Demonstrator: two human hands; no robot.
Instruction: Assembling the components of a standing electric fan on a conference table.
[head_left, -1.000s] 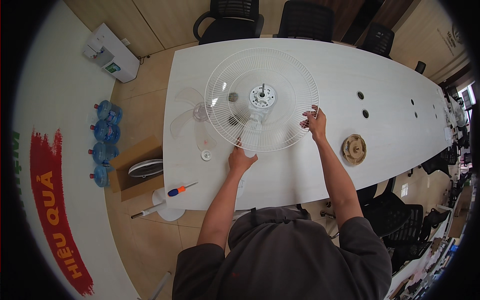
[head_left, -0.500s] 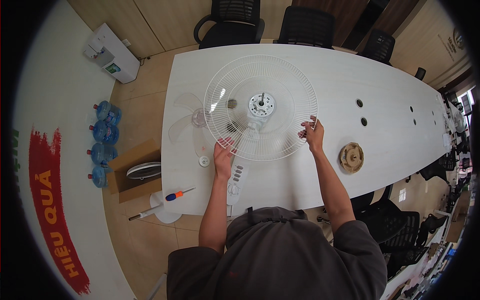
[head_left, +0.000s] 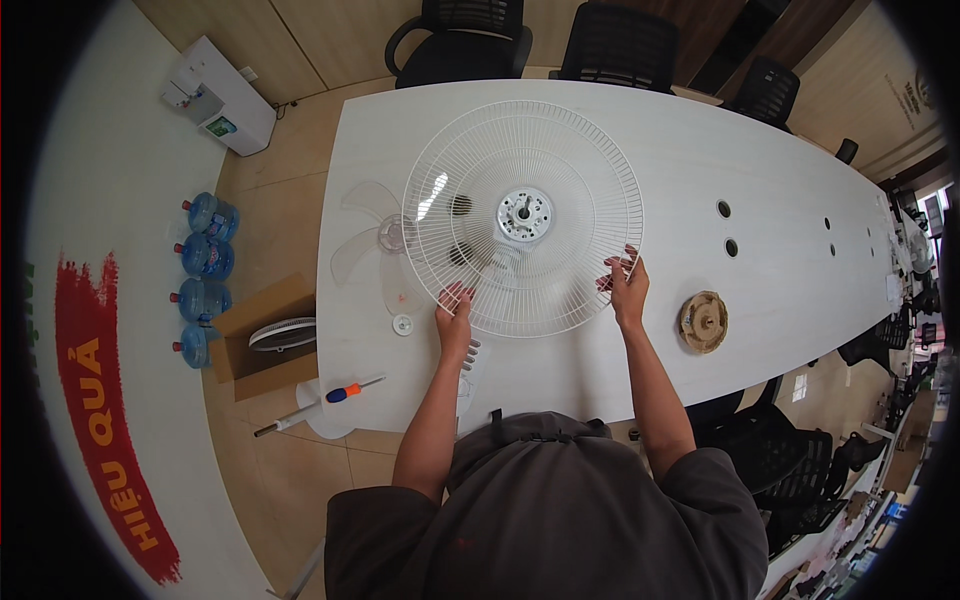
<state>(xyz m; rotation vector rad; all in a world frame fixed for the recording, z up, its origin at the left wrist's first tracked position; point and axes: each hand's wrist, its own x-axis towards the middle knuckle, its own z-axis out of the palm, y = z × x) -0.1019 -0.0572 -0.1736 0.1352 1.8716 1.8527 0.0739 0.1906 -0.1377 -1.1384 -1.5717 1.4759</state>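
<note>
A round white wire fan grille (head_left: pixel 590 275) is held up over the table between my two hands. My left hand (head_left: pixel 455 315) grips its near-left rim, and my right hand (head_left: pixel 627 292) grips the near-right rim, fingers curled on the wires. At the grille's centre shows the fan's round motor front (head_left: pixel 524 214) with a shaft standing out of it. Behind the wires the white fan body is partly hidden; its control panel with buttons (head_left: pixel 468 365) shows beside my left forearm. To the left lies a clear fan blade (head_left: pixel 393 236), partly behind the grille.
A small white round cap (head_left: pixel 402 325) and an orange-and-blue screwdriver (head_left: pixel 345 393) lie on the table's left side. A brown round part (head_left: pixel 703 322) lies at right. Beside the table stand a cardboard box (head_left: pixel 258 372) holding another grille, and a white base with a pole (head_left: pixel 290 420).
The grille looks larger and its near edge has come toward me. My left hand has shifted slightly right, its fingers now closed on the rim. My right hand keeps its hold.
</note>
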